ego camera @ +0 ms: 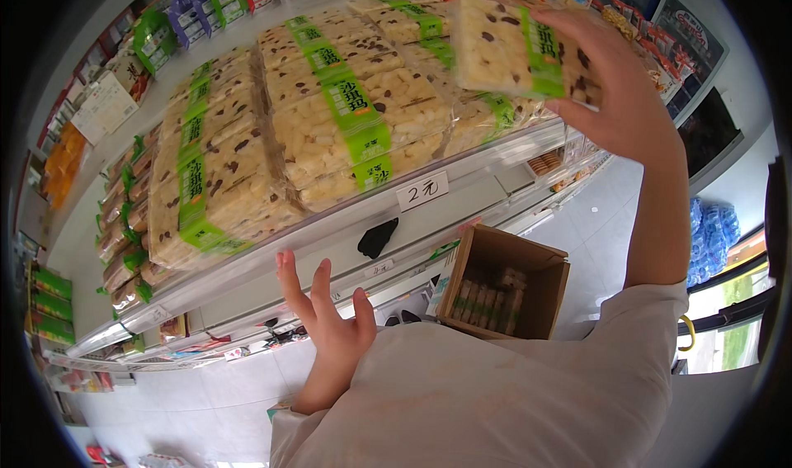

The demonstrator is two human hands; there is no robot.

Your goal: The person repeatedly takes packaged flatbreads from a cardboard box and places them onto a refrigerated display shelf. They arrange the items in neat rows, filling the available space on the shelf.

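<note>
My right hand [609, 87] grips a clear-wrapped sachima block [498, 47] with a green band, held above the right-hand stack. Thumb and fingers clasp its right end. Below and behind it lie more sachima packs [489, 118], partly covered by the held one. Two further rows of the same packs, the middle stack [402, 106] and the left stack [229, 158], fill the shelf. My left hand [337, 319] hangs in front of the shelf edge with its fingers spread and nothing in it.
A handwritten price tag [422, 190] hangs on the clear shelf lip. Below stands an open cardboard box [544, 288] on the floor, with several wrapped packs inside. Wrapped brown snacks [127, 239] lie at the left. Blue-wrapped bottles [711, 239] stand far right.
</note>
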